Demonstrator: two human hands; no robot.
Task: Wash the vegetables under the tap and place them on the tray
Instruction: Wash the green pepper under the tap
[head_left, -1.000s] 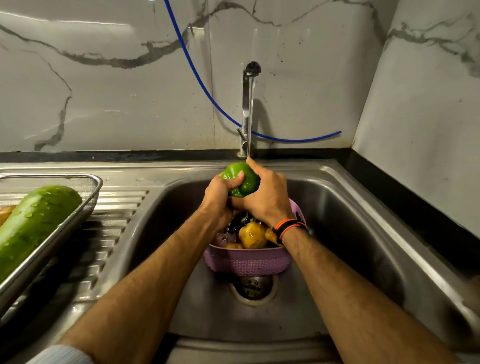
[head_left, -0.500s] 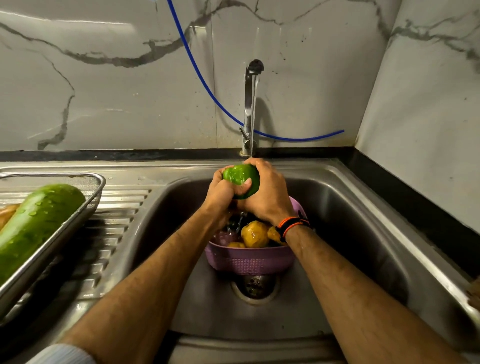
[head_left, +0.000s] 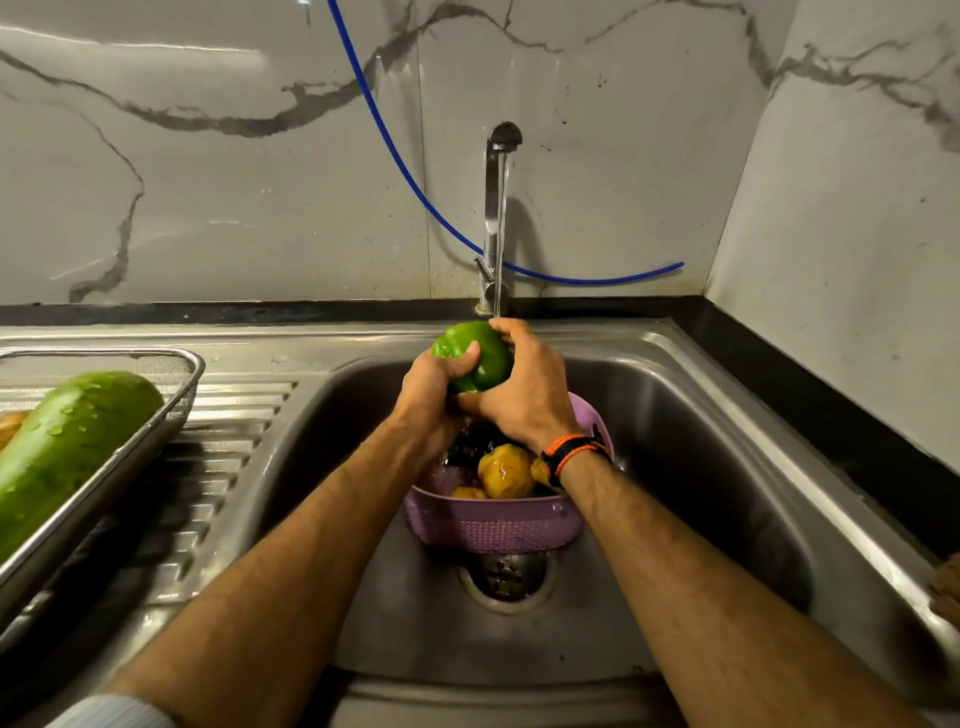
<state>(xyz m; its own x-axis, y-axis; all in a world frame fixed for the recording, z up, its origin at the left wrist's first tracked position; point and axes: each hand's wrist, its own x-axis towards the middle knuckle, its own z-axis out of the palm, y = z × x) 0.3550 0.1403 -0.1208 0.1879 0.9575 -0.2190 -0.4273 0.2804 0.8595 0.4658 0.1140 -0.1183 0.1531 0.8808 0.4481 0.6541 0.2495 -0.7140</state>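
Observation:
A green bell pepper (head_left: 480, 351) is held under the running tap (head_left: 496, 218), above the sink. My left hand (head_left: 431, 395) grips it from the left with the thumb across its front. My right hand (head_left: 524, 389) wraps round it from the right and top. Below the hands a purple basket (head_left: 493, 525) sits in the sink basin (head_left: 701, 467), holding a yellow vegetable (head_left: 505, 470) and dark ones partly hidden by my wrists. At the left a metal mesh tray (head_left: 171, 395) on the drainboard holds a large wet green gourd (head_left: 67, 447).
A blue hose (head_left: 415, 182) hangs across the marble wall behind the tap. The sink drain (head_left: 506, 577) lies just in front of the basket. The ribbed drainboard (head_left: 223, 457) runs between tray and basin. A black counter edge borders the right side.
Both hands have turned the pepper under the water; my left thumb has shifted across its front and more of the pepper's top shows now.

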